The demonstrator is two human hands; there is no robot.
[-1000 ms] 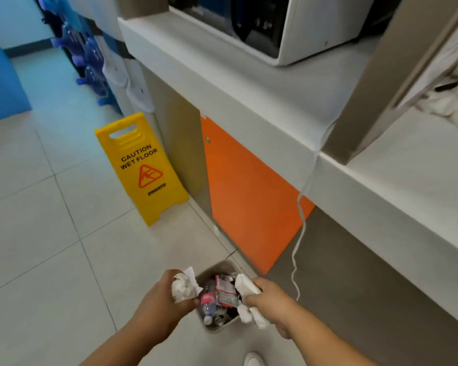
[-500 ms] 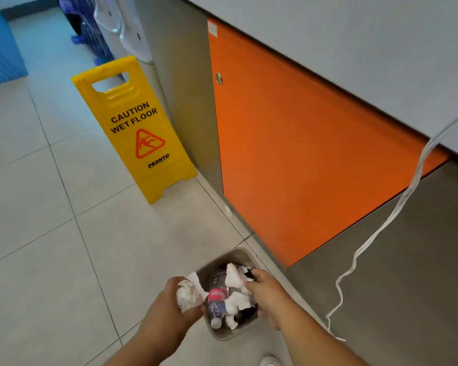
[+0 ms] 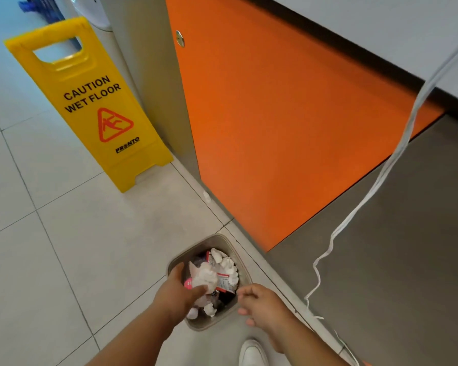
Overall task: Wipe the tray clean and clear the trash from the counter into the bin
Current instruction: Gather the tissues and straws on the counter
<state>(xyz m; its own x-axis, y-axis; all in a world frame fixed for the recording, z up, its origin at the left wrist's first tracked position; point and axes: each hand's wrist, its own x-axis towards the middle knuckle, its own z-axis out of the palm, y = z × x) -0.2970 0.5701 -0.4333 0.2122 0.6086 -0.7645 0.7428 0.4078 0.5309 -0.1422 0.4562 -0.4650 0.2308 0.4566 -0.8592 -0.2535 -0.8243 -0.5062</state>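
Left hand (image 3: pixel 179 294) is down in the mouth of the bin (image 3: pixel 224 236), thumb against a crumpled tissue wad (image 3: pixel 205 277), fingers stretched along its far side. Pinched or already let go, I cannot tell from here. The right hand (image 3: pixel 262 303) is empty now, fingers loosely curled, hanging just off the bin's near right rim. A second ago it carried a wad of its own, and half a second ago it was over the bin with white tissue under its fingers. So that load has gone in, and it sits on the heap with the white tissues (image 3: pixel 228 265) and a red-and-white wrapper (image 3: pixel 224 283). The left has come in from the rim to right over the pile. By my reading, one handful is binned and the second is on the point of dropping. The tray and the counter top are out of view, so there's no saying whether the wiping is done or more trash waits up there. The left palm hides part of the pile, the bin's bottom is buried, and a pink-labelled bottle (image 3: pixel 188 283) shows only as a sliver.
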